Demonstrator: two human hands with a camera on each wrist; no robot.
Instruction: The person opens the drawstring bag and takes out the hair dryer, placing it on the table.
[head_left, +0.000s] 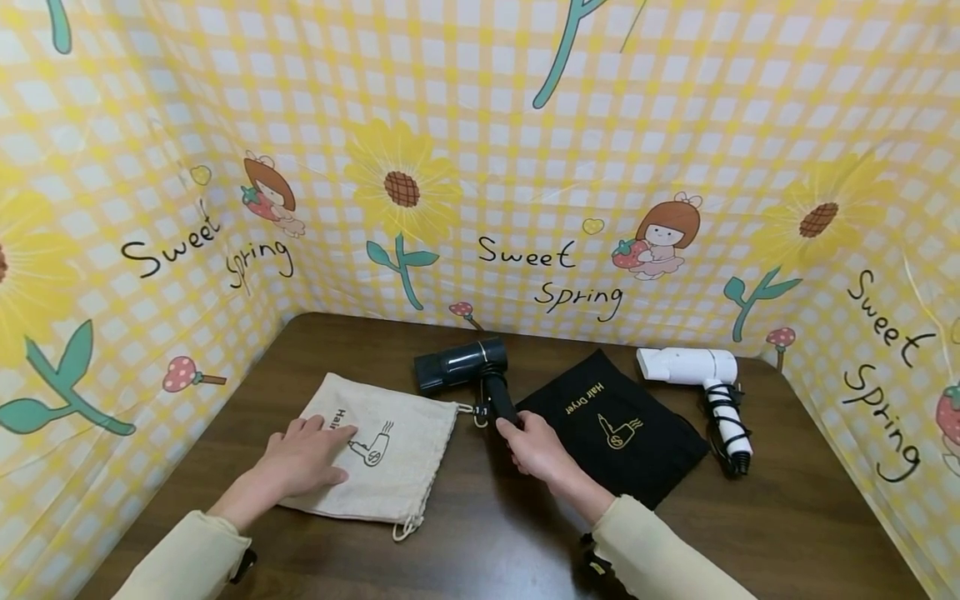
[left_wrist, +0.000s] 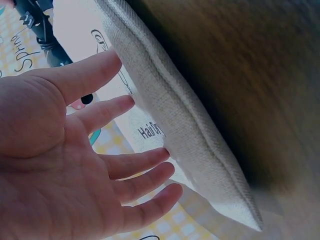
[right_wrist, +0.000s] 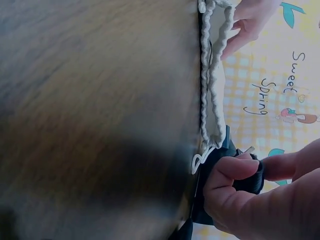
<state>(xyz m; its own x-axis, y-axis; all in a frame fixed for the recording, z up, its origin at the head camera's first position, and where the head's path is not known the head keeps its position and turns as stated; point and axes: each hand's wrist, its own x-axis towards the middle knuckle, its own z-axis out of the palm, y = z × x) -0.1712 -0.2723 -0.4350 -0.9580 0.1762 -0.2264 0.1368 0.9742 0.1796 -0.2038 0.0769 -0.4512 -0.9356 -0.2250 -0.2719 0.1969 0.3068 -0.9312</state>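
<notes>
A beige cloth drawstring bag (head_left: 420, 442), printed with a hair dryer drawing, lies flat on the table. My left hand (head_left: 303, 457) is over its left part, fingers spread and nearly straight; in the left wrist view the fingertips touch the bag (left_wrist: 165, 95). To the bag's right, a black hair dryer (head_left: 461, 364) has its nozzle pointing left. The fingers and thumb of my right hand (head_left: 542, 450) grip its handle. The right wrist view shows this hand (right_wrist: 235, 195) curled round the handle (right_wrist: 252, 184), with the bag's gathered mouth (right_wrist: 216, 85) slightly parted beside it.
A black pouch (head_left: 637, 454) with gold "Hair Dryer" print lies right of my right hand. Beyond it is a white hair dryer (head_left: 686, 367), its cord wound round the handle. Checked yellow cloth (head_left: 487, 167) walls the brown table (head_left: 480, 550) at the back and sides.
</notes>
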